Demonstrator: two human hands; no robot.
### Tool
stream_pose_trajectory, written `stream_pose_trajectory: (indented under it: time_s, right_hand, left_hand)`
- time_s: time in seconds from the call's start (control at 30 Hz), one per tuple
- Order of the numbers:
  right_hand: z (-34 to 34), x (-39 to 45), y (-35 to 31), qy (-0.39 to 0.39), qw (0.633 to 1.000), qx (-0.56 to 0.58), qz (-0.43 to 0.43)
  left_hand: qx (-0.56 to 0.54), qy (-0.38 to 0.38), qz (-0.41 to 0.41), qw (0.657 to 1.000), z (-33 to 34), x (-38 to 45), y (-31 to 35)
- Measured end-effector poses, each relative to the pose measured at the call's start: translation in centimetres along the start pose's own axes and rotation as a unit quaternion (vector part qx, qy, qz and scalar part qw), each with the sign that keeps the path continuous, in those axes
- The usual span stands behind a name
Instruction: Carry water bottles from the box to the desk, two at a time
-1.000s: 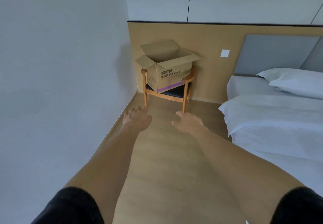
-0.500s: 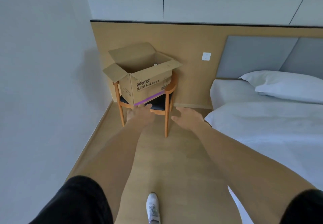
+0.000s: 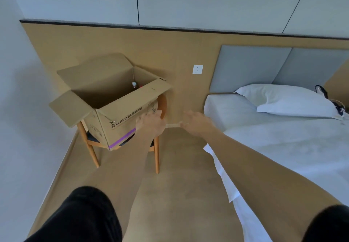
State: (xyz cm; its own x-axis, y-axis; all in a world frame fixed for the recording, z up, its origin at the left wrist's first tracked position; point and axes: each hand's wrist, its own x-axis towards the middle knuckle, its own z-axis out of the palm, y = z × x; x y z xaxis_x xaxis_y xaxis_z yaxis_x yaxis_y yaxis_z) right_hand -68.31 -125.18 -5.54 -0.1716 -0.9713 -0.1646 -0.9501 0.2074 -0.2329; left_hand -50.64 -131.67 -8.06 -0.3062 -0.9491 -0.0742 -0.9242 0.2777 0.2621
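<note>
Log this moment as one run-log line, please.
phase: reaching | left hand: open, empty | right hand: open, empty | box: open, on chair

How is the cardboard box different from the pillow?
The cardboard box is brown with printed writing and a purple stripe; the pillow is plain white. The box sits on a wooden chair in the corner, while the pillow lies on the bed against the grey headboard. The box has stiff, straight sides and open flaps with a bottle cap showing inside; the pillow looks soft and rounded. Neither hand touches either one.
</note>
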Motion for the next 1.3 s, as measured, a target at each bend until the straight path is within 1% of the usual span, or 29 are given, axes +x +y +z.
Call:
stream_pose_trajectory:
  time_s: [0.17,0.27,0.43,0.57,0.63,0.77,1.0,1.1,1.3]
  right_hand:
    - [-0.3,8.3,0.0,0.006,1.000,0.005,-0.006]
    - [-0.6,13.9,-0.4,0.001,1.000,0.013,-0.024]
    - [-1.8,25.3,-2.3,-0.008,0.995,-0.017,-0.096]
    - [-3.2,33.4,-3.8,-0.046,0.989,-0.030,-0.138]
    - [-3.7,36.9,-4.5,-0.052,0.985,-0.031,-0.163]
    - [-4.1,42.7,-7.0,-0.078,0.974,-0.027,-0.209]
    - [-0.9,48.1,-12.9,-0.118,0.951,-0.048,-0.283]
    - [0.3,50.8,-15.1,-0.121,0.942,-0.053,-0.308]
    - [1.8,56.4,-18.7,-0.143,0.931,-0.078,-0.328]
  left_hand:
    - [0.014,-0.005,-0.022,1.000,0.1,7.5,-1.1]
    - [0.020,0.013,-0.042,0.999,0.0,12.1,-2.5]
    - [0.020,0.031,-0.099,0.994,-1.1,20.8,-5.5]
    - [-0.005,0.031,-0.164,0.986,-2.0,26.3,-7.0]
    - [-0.014,0.043,-0.195,0.980,-2.3,28.3,-7.8]
    - [-0.025,0.048,-0.245,0.968,-2.9,30.9,-10.0]
    - [-0.028,0.037,-0.343,0.938,-2.5,32.9,-15.9]
    - [-0.036,0.036,-0.367,0.929,-1.9,34.3,-19.1]
    - [-0.072,0.021,-0.402,0.913,-0.8,38.1,-24.4]
